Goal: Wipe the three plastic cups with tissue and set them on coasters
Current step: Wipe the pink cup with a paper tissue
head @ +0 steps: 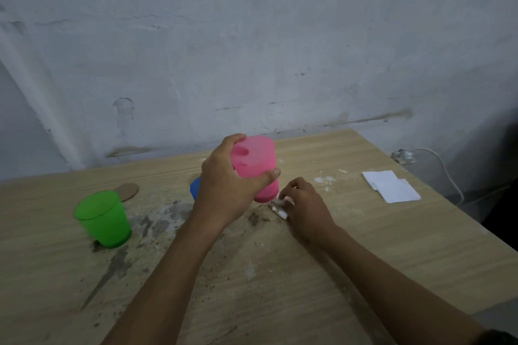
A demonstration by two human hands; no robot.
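My left hand (pixel 224 185) grips a pink plastic cup (pixel 256 161) above the middle of the wooden table (pixel 336 246); thumb and fingers wrap its wall. Just right of the cup's lower end, my right hand (pixel 305 204) pinches a crumpled white tissue (pixel 281 209) that touches the tabletop. A green cup (pixel 103 218) stands upright at the left. Behind my left hand only a sliver of a blue cup (pixel 194 187) shows. A round brown coaster (pixel 129 190) lies flat behind the green cup.
Folded white tissues (pixel 391 186) lie near the table's right back corner. Dark stains and crumbs mark the table's middle. A stained wall stands right behind the table. A white cable and plug (pixel 406 155) hang off the right edge.
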